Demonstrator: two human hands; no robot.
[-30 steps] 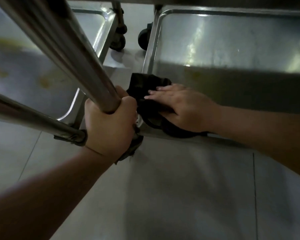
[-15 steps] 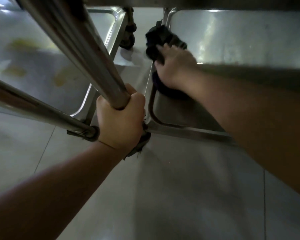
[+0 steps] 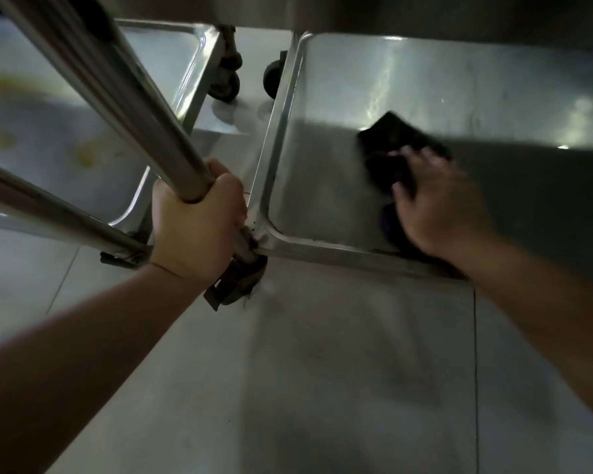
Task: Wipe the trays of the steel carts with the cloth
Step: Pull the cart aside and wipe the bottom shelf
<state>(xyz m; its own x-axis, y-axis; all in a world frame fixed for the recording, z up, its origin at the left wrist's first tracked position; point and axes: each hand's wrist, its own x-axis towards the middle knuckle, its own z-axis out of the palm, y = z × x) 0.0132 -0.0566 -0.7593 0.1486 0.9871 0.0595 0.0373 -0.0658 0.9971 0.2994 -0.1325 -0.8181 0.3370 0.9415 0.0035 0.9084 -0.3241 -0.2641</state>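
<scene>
A low steel cart tray (image 3: 326,203) fills the upper right, shiny at the back and shadowed in front. A dark cloth (image 3: 392,150) lies on it, bunched. My right hand (image 3: 435,203) presses flat on the cloth with spread fingers, blurred by motion. My left hand (image 3: 196,220) grips the cart's upright steel post (image 3: 124,97) just above the tray's near left corner.
A second steel cart tray (image 3: 172,59) at the left carries yellowish stains (image 3: 86,153). Black caster wheels (image 3: 225,80) stand between the two carts. Another caster (image 3: 240,282) sits under my left hand. Grey tiled floor (image 3: 322,371) spreads in front.
My right hand has swept the cloth from the near left corner up along the tray's left edge, then right and back toward the middle of the tray. My left hand keeps its grip on the post.
</scene>
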